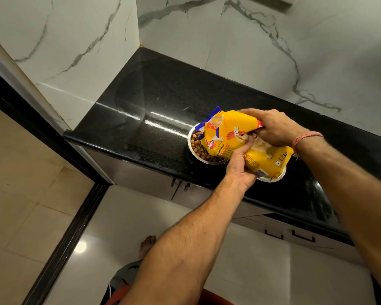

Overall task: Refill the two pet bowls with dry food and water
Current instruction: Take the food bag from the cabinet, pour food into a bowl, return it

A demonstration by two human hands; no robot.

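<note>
Both hands, left hand [240, 167] and right hand [275, 128], grip the tilted kibble bag [233, 137]; overtipping risks overflowing the steel bowl [192, 151].

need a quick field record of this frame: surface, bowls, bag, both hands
surface: black countertop
food bowl: steel, kibble inside
second bowl: mostly hidden under bag, contents not visible
bag: yellow dry food bag, tipped, torn end over food bowl
left hand: grips bag from below
right hand: grips bag's upper end
</note>
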